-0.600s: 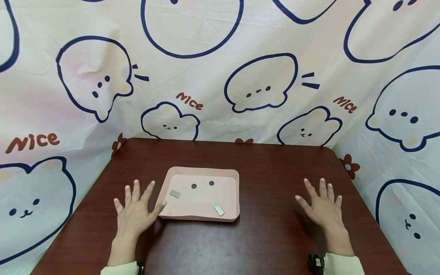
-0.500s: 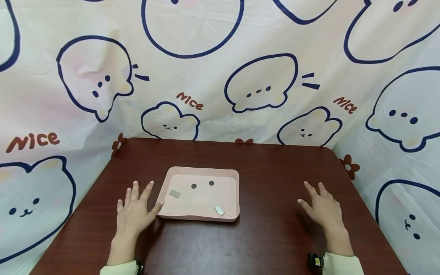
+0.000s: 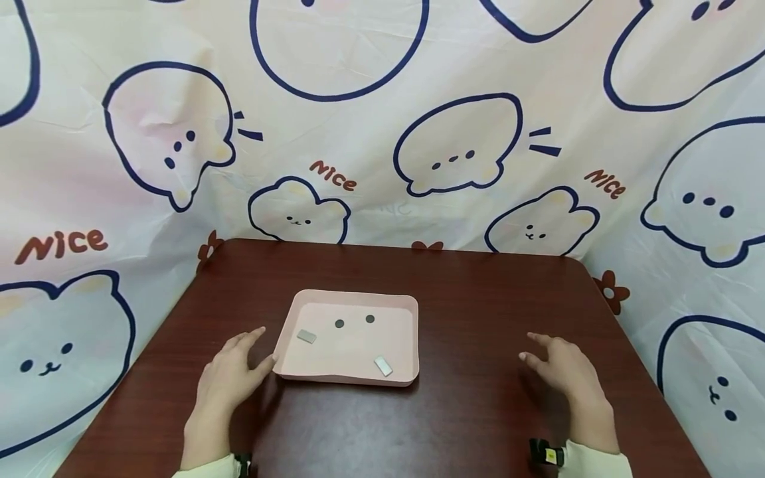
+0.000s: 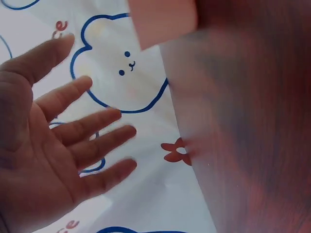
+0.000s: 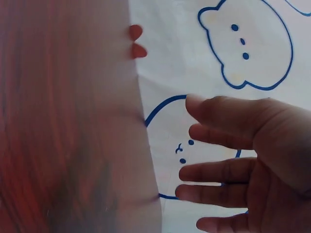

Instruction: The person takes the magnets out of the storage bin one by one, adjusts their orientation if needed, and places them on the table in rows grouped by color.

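Observation:
In the head view a shallow pink tray (image 3: 335,366) lies left of the table's middle. Inside it are two small dark discs, one on the left (image 3: 339,324) and one on the right (image 3: 370,318). Two small silvery rectangular blocks lie there too, one near the left wall (image 3: 307,336) and one at the front right (image 3: 383,366). My left hand (image 3: 230,375) is beside the tray's left edge with fingers spread and holds nothing; whether its thumb touches the rim I cannot tell. Well right of the tray, my right hand (image 3: 566,372) is over the table, fingers relaxed, holding nothing.
The dark brown wooden table (image 3: 466,425) reaches back to a pale patterned curtain (image 3: 370,139), which also hangs along both sides. A tray corner (image 4: 165,22) shows at the top of the left wrist view. Dark straps (image 3: 545,453) sit at the wrists.
Both hands have tilted, so their fingers look less fanned out from above. The left hand has shifted slightly left and nearer. The head view has turned a little; the tray's contents keep their places.

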The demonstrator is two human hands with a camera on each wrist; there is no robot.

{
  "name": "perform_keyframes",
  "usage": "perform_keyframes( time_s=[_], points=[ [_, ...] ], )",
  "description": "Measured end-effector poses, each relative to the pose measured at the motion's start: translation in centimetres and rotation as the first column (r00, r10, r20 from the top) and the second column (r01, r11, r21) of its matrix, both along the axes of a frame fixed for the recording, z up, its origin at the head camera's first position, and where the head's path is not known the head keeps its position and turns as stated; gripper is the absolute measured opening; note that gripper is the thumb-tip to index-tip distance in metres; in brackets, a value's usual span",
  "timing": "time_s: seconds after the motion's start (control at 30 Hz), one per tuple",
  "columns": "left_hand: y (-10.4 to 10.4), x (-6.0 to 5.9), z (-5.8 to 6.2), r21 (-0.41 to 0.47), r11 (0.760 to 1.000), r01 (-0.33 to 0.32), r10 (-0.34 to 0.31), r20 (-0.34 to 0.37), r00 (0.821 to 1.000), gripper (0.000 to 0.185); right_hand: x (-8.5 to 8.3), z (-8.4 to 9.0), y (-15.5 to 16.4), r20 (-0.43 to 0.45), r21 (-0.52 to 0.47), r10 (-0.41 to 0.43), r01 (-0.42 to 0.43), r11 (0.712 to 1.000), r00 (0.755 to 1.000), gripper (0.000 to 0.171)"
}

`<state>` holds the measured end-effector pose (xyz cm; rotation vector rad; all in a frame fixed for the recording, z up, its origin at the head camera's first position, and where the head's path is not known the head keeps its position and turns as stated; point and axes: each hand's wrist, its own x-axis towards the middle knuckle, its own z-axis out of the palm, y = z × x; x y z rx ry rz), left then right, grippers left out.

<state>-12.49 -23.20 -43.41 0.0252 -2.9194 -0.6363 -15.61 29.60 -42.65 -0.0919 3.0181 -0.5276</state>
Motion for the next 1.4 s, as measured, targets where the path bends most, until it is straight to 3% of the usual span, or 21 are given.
perform_keyframes(
  time_s=[0.33,0.47,0.6,0.73,1.03,1.1,1.23,1.4],
  points=[
    [-0.3,0.5,0.3,0.208,0.976,0.067,-0.072,0.015,0.997,0.06,-0.2,-0.5,-2.0,-0.025,-0.231,0.038,-0.043,0.972,0.999,0.055],
    [-0.4,0.3,0.0,0.287,0.956,0.059,-0.079,0.058,0.995,0.065,-0.7,-1.0,-3.0,-0.013,-0.329,0.06,-0.061,0.943,0.998,0.057],
    [-0.5,0.2,-0.1,0.356,0.934,0.039,-0.079,0.097,0.992,0.067,-1.3,-1.7,-4.3,-0.001,-0.441,0.086,-0.078,0.894,0.996,0.059],
    [-0.7,0.3,-0.4,0.396,0.918,0.025,-0.075,0.111,0.991,0.067,-2.0,-2.4,-5.7,-0.01,-0.523,0.123,-0.11,0.845,0.992,0.058],
    [-0.3,0.5,-2.1,0.476,0.879,-0.014,-0.073,0.163,0.984,0.071,-3.1,-2.7,-8.6,-0.009,-0.603,0.2,-0.165,0.781,0.98,0.054],
    [-0.2,0.5,-2.3,0.479,0.877,-0.022,-0.07,0.175,0.982,0.072,-2.9,-1.9,-9.4,-0.008,-0.632,0.218,-0.174,0.755,0.976,0.052],
    [0.1,0.4,-2.6,0.484,0.875,-0.017,-0.079,0.176,0.981,0.071,-3.1,-2.1,-10.2,-0.021,-0.679,0.252,-0.199,0.707,0.967,0.052],
    [0.4,-0.1,-2.7,0.487,0.874,0.003,-0.083,0.143,0.986,0.067,-4.1,-2.7,-10.8,-0.02,-0.697,0.263,-0.202,0.688,0.965,0.053]
  ],
)
